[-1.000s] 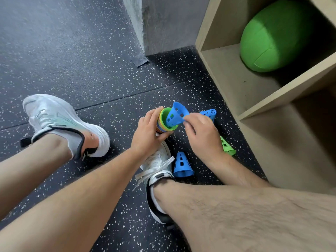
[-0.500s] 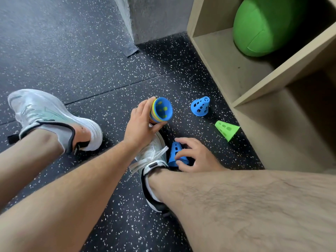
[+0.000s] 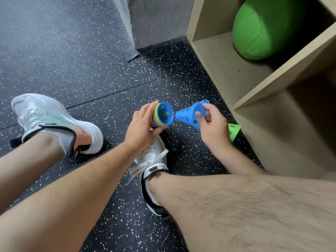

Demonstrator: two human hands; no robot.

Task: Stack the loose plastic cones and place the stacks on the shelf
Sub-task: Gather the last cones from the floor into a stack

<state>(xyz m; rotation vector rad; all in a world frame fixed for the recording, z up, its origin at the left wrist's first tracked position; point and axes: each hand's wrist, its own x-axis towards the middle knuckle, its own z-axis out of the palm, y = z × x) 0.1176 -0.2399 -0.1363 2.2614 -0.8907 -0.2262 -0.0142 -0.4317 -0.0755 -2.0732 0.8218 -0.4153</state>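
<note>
Here, from the head camera, the person crouches over a dark speckled floor [image 3: 87, 73], both forearms reaching forward between the knees. The left hand [image 3: 142, 126] has fingers and thumb curled round a stack of cones [image 3: 162, 115], held sideways above the floor with its open mouth turned to the right; the innermost cone is blue, green shows through its holes, and rims of several colours band the outside. The right hand [image 3: 213, 124] pinches a loose blue cone [image 3: 188, 115] at its wide end between thumb and fingers, with the narrow tip pointing left at the stack's mouth, just apart from it. A green cone [image 3: 235, 129] lies on its side on the floor behind that hand, just beside the base of the wooden shelf [image 3: 223, 68]. A green ball [image 3: 269, 28] sits in the shelf's upper compartment. One white shoe [image 3: 54, 120] stands at the left, and another white shoe [image 3: 152, 157] is directly below the left hand. A grey wall [image 3: 156, 20] rises beyond, with a dark strip of tape [image 3: 130, 54] on the floor at its corner
</note>
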